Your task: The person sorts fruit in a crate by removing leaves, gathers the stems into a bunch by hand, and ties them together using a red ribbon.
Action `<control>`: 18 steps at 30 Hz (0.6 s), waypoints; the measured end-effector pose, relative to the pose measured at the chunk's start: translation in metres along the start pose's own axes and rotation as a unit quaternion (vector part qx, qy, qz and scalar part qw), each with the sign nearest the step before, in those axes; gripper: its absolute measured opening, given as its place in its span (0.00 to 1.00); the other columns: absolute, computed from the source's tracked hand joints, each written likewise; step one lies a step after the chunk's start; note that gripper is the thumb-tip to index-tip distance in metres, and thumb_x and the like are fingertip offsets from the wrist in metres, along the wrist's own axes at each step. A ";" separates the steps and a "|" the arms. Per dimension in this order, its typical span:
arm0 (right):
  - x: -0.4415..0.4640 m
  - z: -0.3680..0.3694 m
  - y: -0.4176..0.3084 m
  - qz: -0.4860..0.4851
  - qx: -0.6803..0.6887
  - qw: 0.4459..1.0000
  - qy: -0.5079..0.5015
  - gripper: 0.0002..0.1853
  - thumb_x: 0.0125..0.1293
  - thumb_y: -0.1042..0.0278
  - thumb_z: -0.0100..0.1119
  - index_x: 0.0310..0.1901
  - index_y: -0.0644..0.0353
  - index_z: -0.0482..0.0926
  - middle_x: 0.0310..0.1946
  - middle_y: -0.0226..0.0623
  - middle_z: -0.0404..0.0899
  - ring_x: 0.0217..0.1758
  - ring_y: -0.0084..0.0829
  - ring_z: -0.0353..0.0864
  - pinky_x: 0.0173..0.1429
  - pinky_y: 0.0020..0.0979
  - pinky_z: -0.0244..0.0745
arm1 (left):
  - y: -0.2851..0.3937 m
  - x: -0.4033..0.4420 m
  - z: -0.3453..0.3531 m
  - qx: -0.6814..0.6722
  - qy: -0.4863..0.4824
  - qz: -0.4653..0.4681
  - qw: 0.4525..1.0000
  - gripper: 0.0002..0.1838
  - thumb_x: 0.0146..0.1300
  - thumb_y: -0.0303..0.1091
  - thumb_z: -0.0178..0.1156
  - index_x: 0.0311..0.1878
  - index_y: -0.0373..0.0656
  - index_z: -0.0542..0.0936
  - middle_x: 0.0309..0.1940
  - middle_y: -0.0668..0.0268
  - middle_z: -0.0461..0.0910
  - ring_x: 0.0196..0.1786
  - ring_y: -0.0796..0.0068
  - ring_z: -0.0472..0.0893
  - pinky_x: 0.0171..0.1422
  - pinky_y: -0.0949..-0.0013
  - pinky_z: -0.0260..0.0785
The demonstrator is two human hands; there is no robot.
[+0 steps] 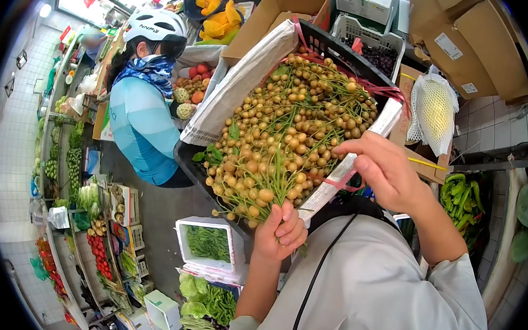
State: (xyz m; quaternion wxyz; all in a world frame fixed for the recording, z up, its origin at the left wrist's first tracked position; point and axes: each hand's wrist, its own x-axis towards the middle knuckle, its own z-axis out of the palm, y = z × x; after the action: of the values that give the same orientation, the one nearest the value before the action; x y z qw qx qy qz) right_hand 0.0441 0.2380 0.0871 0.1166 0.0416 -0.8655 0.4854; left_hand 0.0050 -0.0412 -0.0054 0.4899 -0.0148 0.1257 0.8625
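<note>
A black crate (185, 160) lined with white paper holds a heap of small golden-brown fruits (316, 101) on green stems, with a few leaves among them. My left hand (280, 231) is closed around the green stems of a bunch of these fruits (265, 195), at the crate's near edge. Over the crate's right side is my right hand (390, 173), index finger stretched toward the fruits and thumb apart. Nothing shows between those fingers; the other fingers are partly hidden. Pink-red string (341, 183) runs along the crate's edge below this hand.
A person in a white helmet (157, 28) and blue top stands left of the crate. A foam box of green vegetables (178, 235) and lettuce (195, 288) sit below. Cardboard boxes (483, 45) and dark grapes (373, 57) are behind. Vegetable shelves (58, 261) line the left.
</note>
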 end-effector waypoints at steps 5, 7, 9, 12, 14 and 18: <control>-0.006 -0.012 -0.010 0.083 0.091 0.992 -0.031 0.13 0.78 0.70 0.51 0.56 0.64 0.81 0.42 0.44 0.82 0.43 0.40 0.82 0.51 0.37 0.77 | 0.002 0.007 0.029 0.044 0.032 0.014 0.998 0.19 0.83 0.53 0.45 0.43 0.48 0.71 0.21 0.80 0.63 0.20 0.86 0.63 0.26 0.76 0.60; -0.007 -0.013 -0.009 0.058 0.087 0.994 -0.019 0.13 0.77 0.71 0.53 0.56 0.64 0.81 0.43 0.43 0.83 0.44 0.39 0.84 0.51 0.36 0.78 | 0.004 0.015 0.051 0.061 0.036 0.016 0.997 0.18 0.83 0.53 0.45 0.43 0.49 0.71 0.22 0.78 0.63 0.20 0.87 0.63 0.26 0.76 0.60; -0.009 -0.016 -0.015 0.055 0.110 0.992 -0.015 0.12 0.75 0.73 0.56 0.55 0.64 0.81 0.42 0.42 0.84 0.41 0.35 0.84 0.48 0.34 0.78 | 0.008 0.022 0.059 0.075 0.006 0.023 0.997 0.18 0.84 0.53 0.43 0.44 0.50 0.70 0.38 0.68 0.80 0.20 0.87 0.65 0.27 0.76 0.61; -0.010 -0.017 -0.016 0.009 0.131 0.991 0.007 0.11 0.73 0.73 0.60 0.54 0.63 0.83 0.39 0.37 0.83 0.36 0.27 0.82 0.41 0.30 0.76 | 0.005 0.037 0.083 0.178 0.058 0.022 0.982 0.16 0.85 0.51 0.43 0.44 0.50 0.70 0.63 0.52 0.80 0.21 0.87 0.65 0.29 0.76 0.61; -0.008 -0.022 -0.021 -0.001 0.216 0.976 -0.039 0.11 0.73 0.72 0.62 0.54 0.63 0.84 0.36 0.35 0.82 0.33 0.25 0.80 0.38 0.28 0.74 | 0.002 0.046 0.078 0.214 0.049 0.007 0.976 0.15 0.85 0.49 0.43 0.45 0.49 0.71 0.77 0.44 0.66 0.21 0.85 0.65 0.30 0.74 0.62; -0.004 -0.024 -0.030 0.008 0.384 0.919 0.086 0.08 0.76 0.73 0.60 0.51 0.64 0.85 0.37 0.31 0.80 0.29 0.16 0.76 0.34 0.21 0.70 | 0.001 0.058 0.079 0.297 0.075 -0.060 0.950 0.16 0.83 0.48 0.48 0.52 0.45 0.74 0.43 0.55 0.85 0.21 0.81 0.66 0.31 0.70 0.65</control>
State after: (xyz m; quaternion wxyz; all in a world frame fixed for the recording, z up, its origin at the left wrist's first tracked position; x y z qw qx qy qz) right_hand 0.0570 0.2425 0.1227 0.1620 0.0340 -0.5994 0.7831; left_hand -0.0181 0.0255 0.0628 0.5119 0.0595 0.4113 0.7518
